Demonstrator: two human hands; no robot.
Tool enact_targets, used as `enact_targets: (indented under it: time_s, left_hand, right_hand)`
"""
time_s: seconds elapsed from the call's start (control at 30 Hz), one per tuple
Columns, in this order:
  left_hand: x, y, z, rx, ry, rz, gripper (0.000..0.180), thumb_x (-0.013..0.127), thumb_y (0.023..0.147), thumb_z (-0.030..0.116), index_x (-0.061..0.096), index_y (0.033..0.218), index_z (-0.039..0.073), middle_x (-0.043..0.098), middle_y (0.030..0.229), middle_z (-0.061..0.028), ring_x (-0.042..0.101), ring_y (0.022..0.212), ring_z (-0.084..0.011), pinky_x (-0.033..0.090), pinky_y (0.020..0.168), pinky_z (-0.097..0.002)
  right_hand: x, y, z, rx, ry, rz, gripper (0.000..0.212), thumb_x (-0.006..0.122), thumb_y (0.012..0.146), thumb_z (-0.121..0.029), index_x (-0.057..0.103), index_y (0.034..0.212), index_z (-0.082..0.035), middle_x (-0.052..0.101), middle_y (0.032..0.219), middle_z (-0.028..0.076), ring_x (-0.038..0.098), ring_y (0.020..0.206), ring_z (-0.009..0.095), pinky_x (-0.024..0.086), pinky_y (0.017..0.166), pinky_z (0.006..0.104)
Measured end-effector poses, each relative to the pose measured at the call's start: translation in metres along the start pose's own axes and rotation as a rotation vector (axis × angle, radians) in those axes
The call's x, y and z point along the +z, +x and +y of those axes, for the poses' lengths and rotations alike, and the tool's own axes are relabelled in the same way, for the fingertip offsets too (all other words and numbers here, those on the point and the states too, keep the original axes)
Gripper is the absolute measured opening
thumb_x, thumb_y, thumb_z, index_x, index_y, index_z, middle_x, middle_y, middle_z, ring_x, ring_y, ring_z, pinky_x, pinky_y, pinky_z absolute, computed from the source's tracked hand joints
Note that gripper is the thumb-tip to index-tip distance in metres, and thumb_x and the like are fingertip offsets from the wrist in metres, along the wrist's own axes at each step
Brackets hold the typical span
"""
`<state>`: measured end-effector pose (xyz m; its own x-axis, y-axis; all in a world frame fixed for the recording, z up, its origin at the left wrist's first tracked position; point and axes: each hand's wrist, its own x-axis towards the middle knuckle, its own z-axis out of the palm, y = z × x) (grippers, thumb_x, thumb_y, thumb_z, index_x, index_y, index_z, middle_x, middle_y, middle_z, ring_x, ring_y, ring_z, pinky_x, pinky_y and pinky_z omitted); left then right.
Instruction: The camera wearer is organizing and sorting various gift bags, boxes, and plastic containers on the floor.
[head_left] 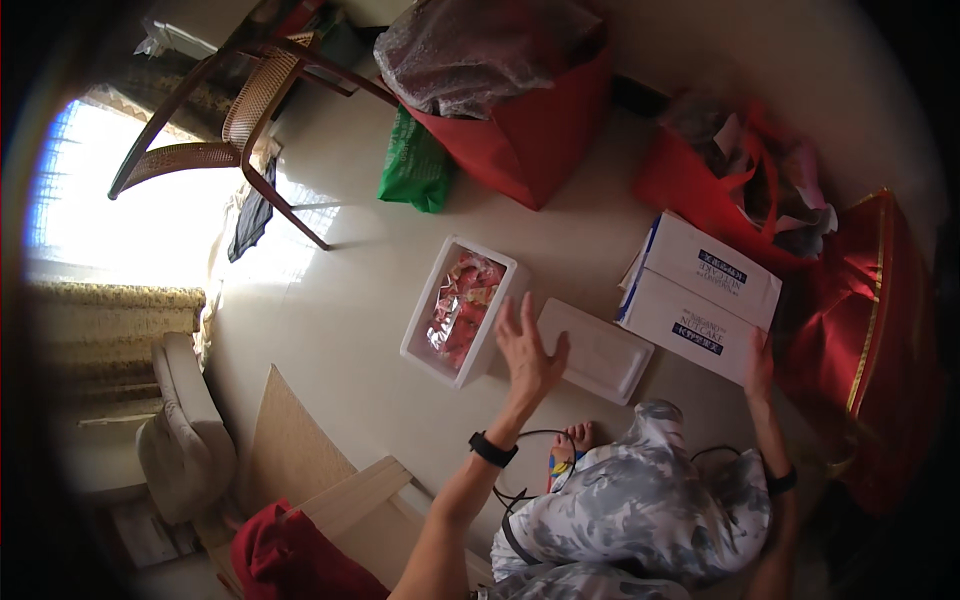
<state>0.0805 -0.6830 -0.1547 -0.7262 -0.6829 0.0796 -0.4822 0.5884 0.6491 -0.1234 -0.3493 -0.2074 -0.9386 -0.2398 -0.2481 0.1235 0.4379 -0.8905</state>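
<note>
My left hand (529, 352) is open, fingers spread, above the gap between a white plastic storage box (486, 352) and its pale lid (590, 352). The storage box has no lid on it, and red, shiny wrapped packets (464, 308) fill it. The lid lies on the floor to the right. My right hand (760, 368) grips the near right corner of a white cardboard box (705, 288) with dark blue printed panels. Part of that hand's grip is hidden behind the box edge. The cardboard box sits tilted beyond the lid.
Large red bags (520, 140) stand at the back, one topped with bubble wrap (470, 60), beside a green bag (415, 165). A red bag (850, 320) lies at right. A wicker chair (265, 95) stands far left. A dark cable (515, 497) runs near my foot.
</note>
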Motion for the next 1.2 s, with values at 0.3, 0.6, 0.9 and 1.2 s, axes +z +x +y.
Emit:
enact_targets:
  time_s: [0.3,0.6,0.9,1.2]
  left_hand:
    - [-0.027,-0.036,-0.062,-0.139,0.340,-0.062,0.098,0.071,0.065,0.020,0.014,0.142,0.001,0.019,0.142,-0.0255,0.016,0.132,-0.0436,0.013,0.106,-0.0544]
    - [-0.002,-0.020,-0.020,0.000,0.085,-0.042,0.091,0.071,0.073,0.026,0.017,0.141,-0.001,0.020,0.141,-0.0285,0.022,0.130,-0.0436,0.021,0.105,-0.0523]
    - [0.084,-0.004,0.016,-0.728,-1.228,-0.623,0.102,0.071,0.073,0.048,0.014,0.141,-0.003,0.041,0.127,-0.0200,0.041,0.121,-0.0265,0.035,0.100,-0.0390]
    - [0.049,-0.013,0.102,-0.432,-0.863,-0.364,0.104,0.082,0.055,0.041,0.025,0.128,-0.007,0.047,0.113,-0.0216,0.053,0.102,-0.0283,0.046,0.086,-0.0366]
  right_hand:
    - [0.005,0.002,0.009,-0.087,0.014,-0.058,0.053,0.035,0.098,-0.038,0.033,0.134,0.001,0.043,0.131,0.014,0.040,0.120,0.020,0.032,0.100,0.0319]
    - [0.007,0.001,-0.006,-0.134,0.007,-0.141,0.051,0.032,0.099,-0.037,0.034,0.131,0.003,0.043,0.130,0.015,0.039,0.120,0.021,0.031,0.100,0.0324]
    - [0.017,-0.014,-0.048,-0.023,-0.038,-0.118,0.053,0.032,0.099,-0.038,0.036,0.132,0.003,0.042,0.132,0.014,0.038,0.123,0.021,0.029,0.102,0.0315]
    - [-0.027,-0.026,-0.015,0.271,0.459,-0.198,0.055,0.038,0.096,-0.041,0.034,0.135,-0.001,0.044,0.133,0.010,0.040,0.123,0.020,0.030,0.103,0.0317]
